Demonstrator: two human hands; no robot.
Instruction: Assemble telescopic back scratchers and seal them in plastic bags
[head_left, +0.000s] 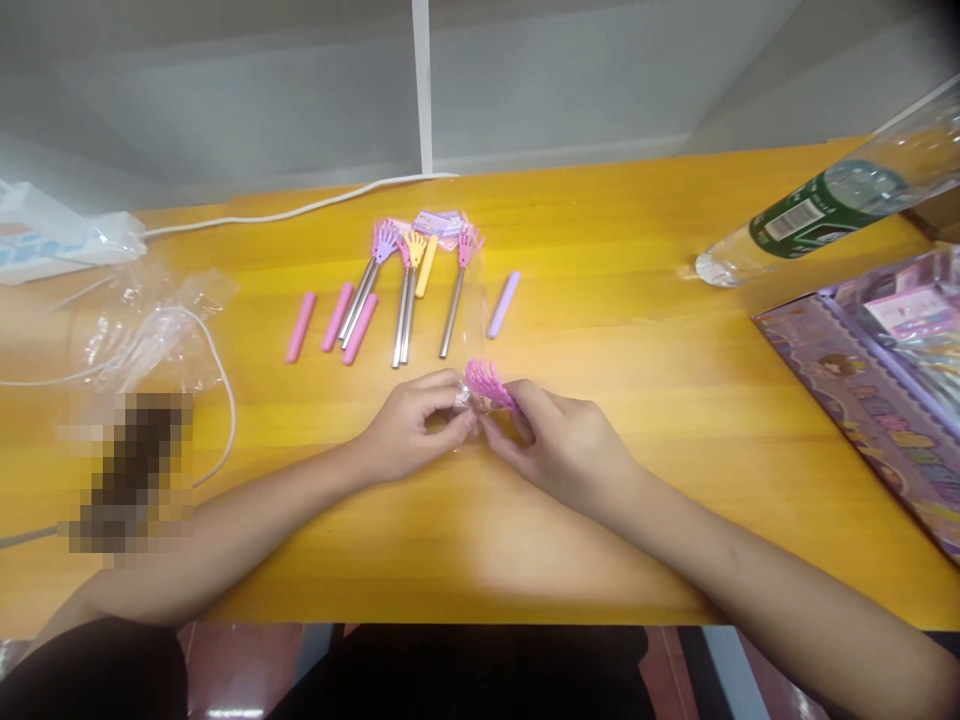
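My right hand [570, 440] is closed on a pink hand-shaped back scratcher head [489, 384]; any rod on it is hidden. Beside it, my left hand [412, 425] pinches a small clear plastic wrapper [463, 396] at the fingertips. Beyond my hands lie several back scratchers on metal rods, among them a purple one [385, 241], a yellow one [412, 249] and a pink one [465, 250]. Loose tubes sit around them: pink tubes [301, 327], a yellow tube [427, 266] and a purple tube [504, 305].
A water bottle [817, 215] with a green label is at the right, near a decorated purple box [870, 400] holding packaged items. Crumpled clear plastic [161, 325], a white cable [300, 210] and a power strip [67, 235] are at the left. Printed cards [439, 224] lie behind the scratchers.
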